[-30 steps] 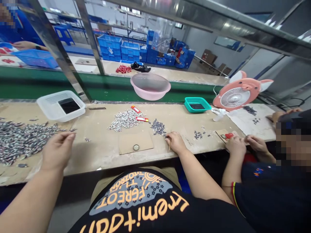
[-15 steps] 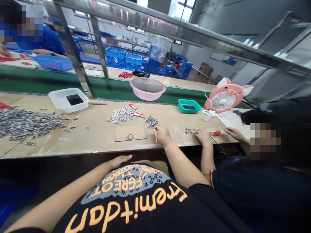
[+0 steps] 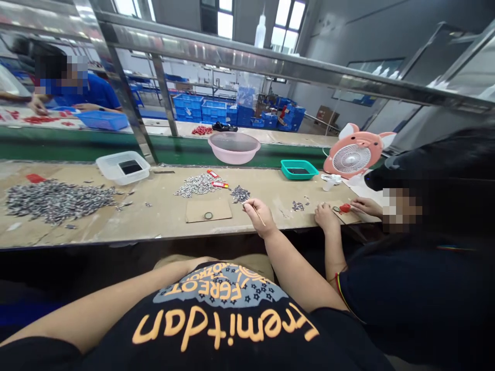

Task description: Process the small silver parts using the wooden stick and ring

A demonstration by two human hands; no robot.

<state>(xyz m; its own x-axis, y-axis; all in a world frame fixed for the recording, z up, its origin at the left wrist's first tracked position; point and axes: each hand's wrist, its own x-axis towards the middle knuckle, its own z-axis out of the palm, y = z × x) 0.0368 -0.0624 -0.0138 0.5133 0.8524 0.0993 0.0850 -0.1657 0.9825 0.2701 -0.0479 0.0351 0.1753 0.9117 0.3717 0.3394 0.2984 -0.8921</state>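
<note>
My right hand (image 3: 260, 216) is closed in a pinch on a thin wooden stick (image 3: 258, 216), just above the table's front edge. Beside its fingertips lies a small heap of dark little parts (image 3: 240, 194). To its left is a cardboard piece (image 3: 197, 211) with a small round dark-rimmed disc (image 3: 208, 215) on it. My left hand (image 3: 201, 261) rests low by my lap, and its fingers are hidden behind my shirt. Farther back sits a heap of pale small parts (image 3: 197, 185), with two red-and-white strips (image 3: 219, 184) at its right side.
A large heap of grey parts (image 3: 58, 198) covers the left. Behind stand a clear tub (image 3: 135, 176), pink basin (image 3: 234, 149), green basket (image 3: 297, 170) and pig-shaped fan (image 3: 353, 154). A co-worker's hands (image 3: 327, 216) work close on my right. A metal post (image 3: 131, 98) rises behind.
My right hand has lifted slightly and turned, so more of the stick shows. My left hand has drawn back behind my shirt. The camera view has shifted.
</note>
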